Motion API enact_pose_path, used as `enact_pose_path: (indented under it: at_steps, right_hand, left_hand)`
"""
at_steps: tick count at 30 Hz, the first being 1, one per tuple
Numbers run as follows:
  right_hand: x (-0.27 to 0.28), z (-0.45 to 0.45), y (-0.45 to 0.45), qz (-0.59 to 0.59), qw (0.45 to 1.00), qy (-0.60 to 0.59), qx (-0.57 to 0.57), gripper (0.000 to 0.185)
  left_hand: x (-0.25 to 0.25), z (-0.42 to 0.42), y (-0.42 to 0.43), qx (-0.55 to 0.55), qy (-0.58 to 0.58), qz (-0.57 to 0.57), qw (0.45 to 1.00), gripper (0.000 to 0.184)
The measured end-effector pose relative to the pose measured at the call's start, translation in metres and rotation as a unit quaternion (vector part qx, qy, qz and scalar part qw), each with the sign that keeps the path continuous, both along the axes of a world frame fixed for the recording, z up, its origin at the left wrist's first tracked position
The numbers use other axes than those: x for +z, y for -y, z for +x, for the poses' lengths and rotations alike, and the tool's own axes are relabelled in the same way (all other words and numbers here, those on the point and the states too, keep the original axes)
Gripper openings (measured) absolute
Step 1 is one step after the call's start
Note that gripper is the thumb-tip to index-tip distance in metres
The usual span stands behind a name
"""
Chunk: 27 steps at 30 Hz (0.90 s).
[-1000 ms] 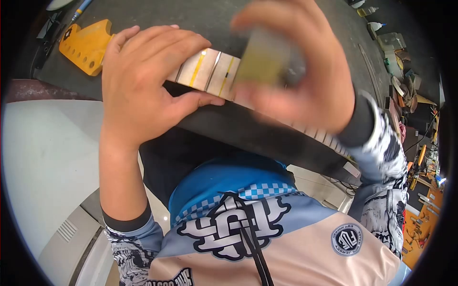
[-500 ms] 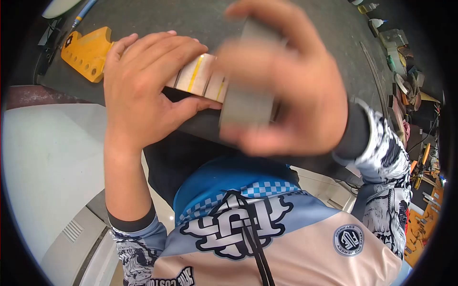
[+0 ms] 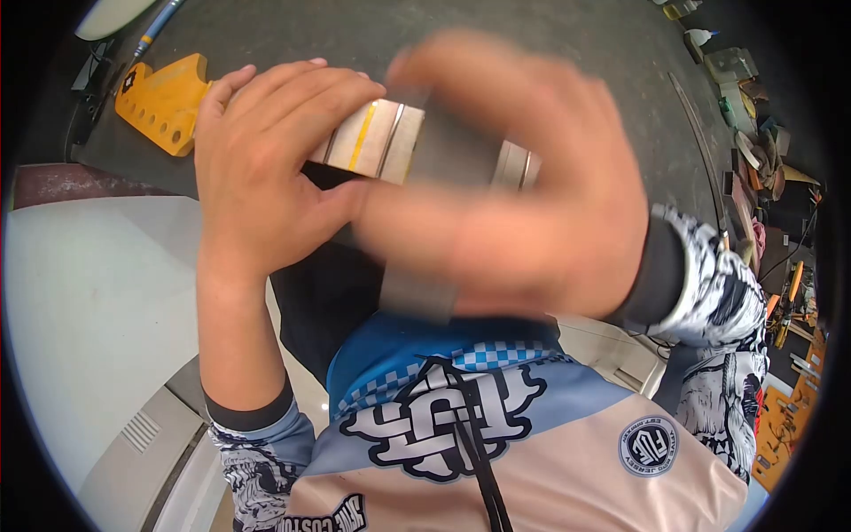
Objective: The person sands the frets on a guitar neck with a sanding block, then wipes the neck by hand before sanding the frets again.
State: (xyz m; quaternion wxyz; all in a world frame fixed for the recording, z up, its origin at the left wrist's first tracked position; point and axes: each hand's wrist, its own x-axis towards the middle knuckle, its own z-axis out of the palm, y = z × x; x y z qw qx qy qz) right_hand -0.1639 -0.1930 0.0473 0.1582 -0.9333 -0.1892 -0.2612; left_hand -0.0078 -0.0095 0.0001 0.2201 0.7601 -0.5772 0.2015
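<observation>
A guitar neck (image 3: 378, 140) lies across the bench, its pale fretboard facing up with metal frets and yellow strips between some of them. At its left end is the yellow-orange headstock (image 3: 162, 105) with a row of tuner holes. My left hand (image 3: 266, 151) is wrapped over the neck beside the headstock, fingers on the far side and thumb on the near side. My right hand (image 3: 558, 195), smeared by motion, grips a flat grey block (image 3: 456, 142) lying crosswise over the frets. The hand hides the block's middle and much of the neck's right part.
The dark workbench (image 3: 292, 35) extends behind the neck. A blue pen-like tool (image 3: 157, 28) lies at the upper left. Bottles, boxes and tools line the right edge, near a long thin strip (image 3: 696, 133). A white panel (image 3: 97, 293) stands at the left.
My right hand and the grey block have shifted towards my body, with the block now reaching past the neck's near edge. More fretboard shows. My left hand has barely moved.
</observation>
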Motion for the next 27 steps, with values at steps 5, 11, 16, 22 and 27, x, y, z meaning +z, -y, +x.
enact_pose_path:
  at_steps: [5,11,16,22,27]
  right_hand:
    - [0.001,-0.008,-0.006,-0.045,0.999,0.012,-0.001,0.041]
    - [-0.005,0.034,0.039,0.091,0.994,-0.062,-0.008,0.059]
    - [0.0,0.004,-0.004,-0.049,0.998,0.008,0.027,0.061]
    - [-0.006,0.028,0.036,0.024,0.998,-0.037,-0.032,0.063]
    - [0.004,0.016,0.006,-0.058,0.998,-0.024,-0.011,0.05]
  left_hand:
    - [-0.001,0.001,0.001,-0.001,0.008,0.004,1.0,0.053]
    - [0.001,-0.001,-0.003,-0.012,-0.004,0.01,1.0,0.047]
    - [-0.005,0.001,-0.003,-0.007,0.0,-0.032,0.999,0.057]
    - [-0.003,-0.001,-0.004,-0.013,-0.006,-0.019,1.0,0.055]
    - [-0.005,0.003,-0.003,-0.013,0.007,-0.026,1.0,0.054]
